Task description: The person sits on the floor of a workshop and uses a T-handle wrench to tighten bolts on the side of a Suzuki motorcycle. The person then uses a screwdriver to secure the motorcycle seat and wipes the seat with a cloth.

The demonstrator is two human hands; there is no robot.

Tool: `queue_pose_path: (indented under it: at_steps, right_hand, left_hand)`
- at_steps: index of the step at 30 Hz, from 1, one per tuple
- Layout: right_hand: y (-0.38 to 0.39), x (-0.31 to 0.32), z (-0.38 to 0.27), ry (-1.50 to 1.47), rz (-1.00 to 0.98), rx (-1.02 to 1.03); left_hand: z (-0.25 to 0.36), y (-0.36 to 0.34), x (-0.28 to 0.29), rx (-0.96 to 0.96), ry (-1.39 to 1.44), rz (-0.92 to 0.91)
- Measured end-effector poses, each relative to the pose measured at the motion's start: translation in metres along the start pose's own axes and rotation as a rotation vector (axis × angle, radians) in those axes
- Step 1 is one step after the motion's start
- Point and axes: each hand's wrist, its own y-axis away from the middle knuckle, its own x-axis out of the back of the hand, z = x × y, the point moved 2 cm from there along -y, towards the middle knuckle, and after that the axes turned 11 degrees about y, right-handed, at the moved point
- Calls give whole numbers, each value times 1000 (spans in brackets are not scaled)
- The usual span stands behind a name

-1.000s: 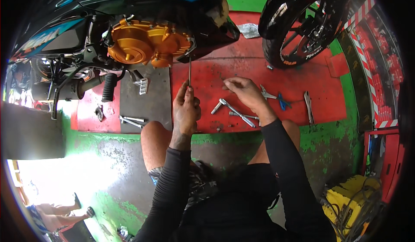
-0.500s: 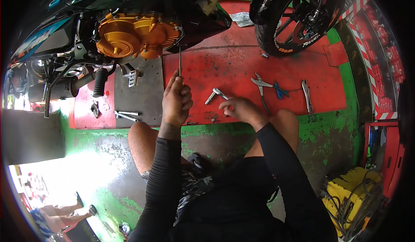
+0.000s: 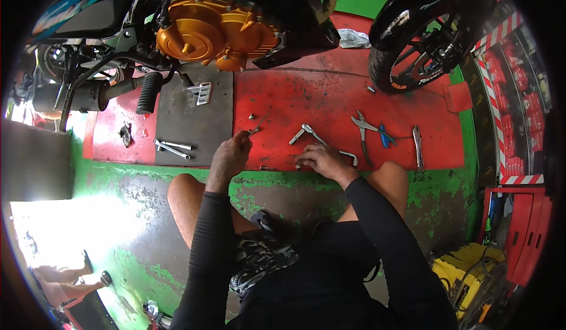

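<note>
Left hand [image 3: 230, 154], fingers curled closed, holds a thin, blurred tool [image 3: 255, 130] at its two o'clock. Right hand [image 3: 322, 160], fingers half-bent, hides part of the ratchet [image 3: 306, 130] at eleven o'clock; any grip can't be made out.

Looks like a bike-fixing workshop. Has a motorcycle [image 3: 218, 29], with slip-joint pliers [image 3: 361, 122], a combination wrench [image 3: 175, 150] and a socket wrench [image 3: 314, 134] lying near it, and packed shelves [image 3: 522, 179] past its front end.
</note>
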Motion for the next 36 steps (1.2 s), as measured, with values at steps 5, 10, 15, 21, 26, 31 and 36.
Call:
queue_pose_path:
  at_steps: [5,10,15,21,26,31,36]
  right_hand:
    - [-6,0,-8,88,-6,91]
    - [-1,-4,7,-490,144,-296]
    - [6,15,0,-1298,263,-531]
    - [4,26,-28,-1574,334,-580]
    - [2,4,-20,-513,326,-518]
    - [-18,-6,-40,-22,440,-309]
    - [-14,28,5,174,53,-650]
  left_hand:
    - [-18,-18,-52,-113,-40,-8]
    - [-28,-23,-80,-74,-308,-3]
    - [30,-24,-56,-261,257,-126]
    - [95,-11,-39,-232,769,-355]
    - [68,-28,-37,-357,388,-38]
    - [42,-42,-17,-291,442,172]
    - [39,-39,-2,-2,438,139]
